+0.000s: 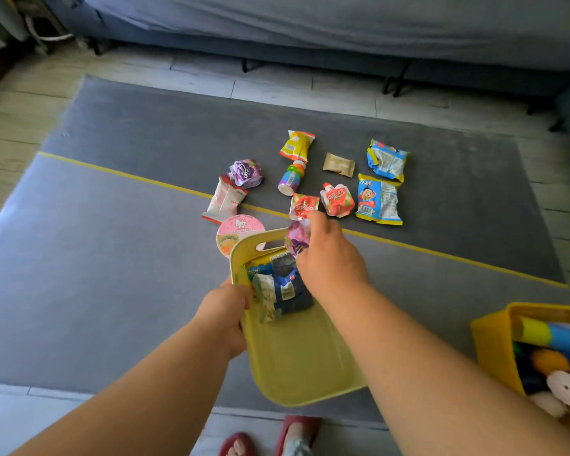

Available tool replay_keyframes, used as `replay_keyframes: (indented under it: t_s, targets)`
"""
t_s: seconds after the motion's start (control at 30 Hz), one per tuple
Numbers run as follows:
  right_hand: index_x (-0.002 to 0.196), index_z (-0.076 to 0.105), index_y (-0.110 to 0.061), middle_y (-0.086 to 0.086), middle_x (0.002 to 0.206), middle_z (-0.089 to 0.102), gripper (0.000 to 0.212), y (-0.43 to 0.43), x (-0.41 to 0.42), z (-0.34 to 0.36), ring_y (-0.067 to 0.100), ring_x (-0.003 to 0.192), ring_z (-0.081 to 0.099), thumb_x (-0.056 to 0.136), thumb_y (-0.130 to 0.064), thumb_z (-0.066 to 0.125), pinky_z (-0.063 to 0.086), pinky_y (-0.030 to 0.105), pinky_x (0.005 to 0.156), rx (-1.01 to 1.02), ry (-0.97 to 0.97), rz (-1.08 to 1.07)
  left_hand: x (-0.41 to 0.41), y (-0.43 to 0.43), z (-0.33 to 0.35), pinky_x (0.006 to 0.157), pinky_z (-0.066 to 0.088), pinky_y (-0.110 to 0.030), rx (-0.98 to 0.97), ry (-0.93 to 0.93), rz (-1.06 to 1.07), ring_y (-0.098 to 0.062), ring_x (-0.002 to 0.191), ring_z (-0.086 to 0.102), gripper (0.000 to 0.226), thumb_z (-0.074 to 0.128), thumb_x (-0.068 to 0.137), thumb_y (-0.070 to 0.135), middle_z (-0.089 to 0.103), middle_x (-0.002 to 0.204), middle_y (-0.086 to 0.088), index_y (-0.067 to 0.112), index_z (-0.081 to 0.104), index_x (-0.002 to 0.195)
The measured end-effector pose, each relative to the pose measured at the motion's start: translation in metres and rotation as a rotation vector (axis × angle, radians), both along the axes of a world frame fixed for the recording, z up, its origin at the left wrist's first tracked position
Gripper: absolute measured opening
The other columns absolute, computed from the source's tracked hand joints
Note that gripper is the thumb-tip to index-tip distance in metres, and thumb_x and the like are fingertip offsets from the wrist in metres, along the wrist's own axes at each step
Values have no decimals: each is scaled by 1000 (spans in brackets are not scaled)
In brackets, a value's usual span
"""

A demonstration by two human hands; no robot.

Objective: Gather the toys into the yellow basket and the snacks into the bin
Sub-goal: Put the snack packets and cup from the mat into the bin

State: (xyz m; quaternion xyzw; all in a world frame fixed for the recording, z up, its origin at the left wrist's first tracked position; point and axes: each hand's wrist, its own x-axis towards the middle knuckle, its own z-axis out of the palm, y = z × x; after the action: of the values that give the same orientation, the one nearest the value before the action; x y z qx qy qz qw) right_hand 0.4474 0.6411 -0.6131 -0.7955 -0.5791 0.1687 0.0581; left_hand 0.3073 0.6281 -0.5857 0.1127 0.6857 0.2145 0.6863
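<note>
Snack half of the job, by the look of it. The left hand [226, 315] is curled round the left rim of the pale yellow plastic bin [297, 366], holding it tipped above the grey floor mat [112, 258]. A few packets lie in its far end. The right hand [329, 258] has its fingers pinched on a small purple foil pouch [297, 236] right at the bin's far handle edge, so I'd say that one's about to go in.

Toys look done: the yellow fabric basket [494, 337] sits near right, well apart from the snacks, stuffed with coloured soft toys [560, 383].

Plenty left just beyond the bin:
- a round pink-lidded cup [239, 227], partly hidden behind the bin's far-left corner
- two red pouches [338, 200] just past the right hand
- two blue-and-yellow crinkly packets [378, 200] far right
- a tan sachet [339, 164] and a yellow-orange packet [297, 144] further off
- a little rainbow-striped bottle [292, 179] in the middle; can't tell if it's toy or snack

Next move, I reckon: release the pouch over the opening rather than the rim, then go for the nearest red pouch. With the bin tipped like that, I'd level it first so nothing slides out.
</note>
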Motion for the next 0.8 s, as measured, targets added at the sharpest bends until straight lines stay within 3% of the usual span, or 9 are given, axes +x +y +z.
replay_keyframes:
  t_s: [0.13,0.23,0.37,0.47,0.57,0.67,0.73,0.8]
  targets:
    - [138,24,-14,14,122,44,45,-16,0,-11,33,98,61,96,-7,38,36,34,65,-120,-175,23,1,3,6,37,48,-39,22,11,-39,-26,51,61,35,30,94,-11,62,68,-12,8,56,81]
    - [141,16,-15,16,118,45,50,-17,1,-14,32,97,61,97,-8,38,37,34,64,-206,-238,62,-2,5,1,30,48,-33,19,24,-78,-23,42,63,34,33,98,-6,65,61,-10,11,59,84]
    - [131,29,-12,16,118,53,39,-5,2,-29,32,103,58,95,-8,45,42,36,69,-338,-172,30,-2,10,-14,50,52,-43,-25,22,-109,-33,65,65,30,34,91,-10,66,75,-16,6,59,89]
    - [132,38,-10,14,125,54,44,4,4,-40,31,112,55,91,-2,49,47,39,81,-481,-125,18,2,16,-26,55,56,-44,-22,9,-135,-34,67,67,37,32,87,-12,71,71,-17,4,64,99]
    - [131,46,-9,13,128,52,42,11,4,-45,30,114,54,90,-3,50,48,40,85,-537,-145,66,6,25,-36,60,58,-46,-7,19,-151,-36,72,68,47,29,82,-14,69,82,-20,4,63,111]
    - [124,52,-10,11,116,57,35,28,7,-43,28,102,59,89,-6,55,49,36,76,-422,-164,145,8,34,-40,58,58,-44,-21,41,-142,-36,71,68,39,31,82,-14,68,82,-20,2,62,102]
    - [115,53,-11,9,108,61,21,43,16,-37,28,92,61,94,-11,49,43,34,63,-171,-135,146,10,37,-42,58,58,-44,-26,38,-145,-37,74,68,38,32,83,-14,69,86,-22,0,62,102]
    - [111,53,-12,9,107,60,16,69,31,-33,30,92,60,98,-17,45,35,33,61,65,-74,104,11,42,-46,64,59,-48,-27,27,-138,-39,79,68,41,33,82,-14,69,93,-24,1,63,104]
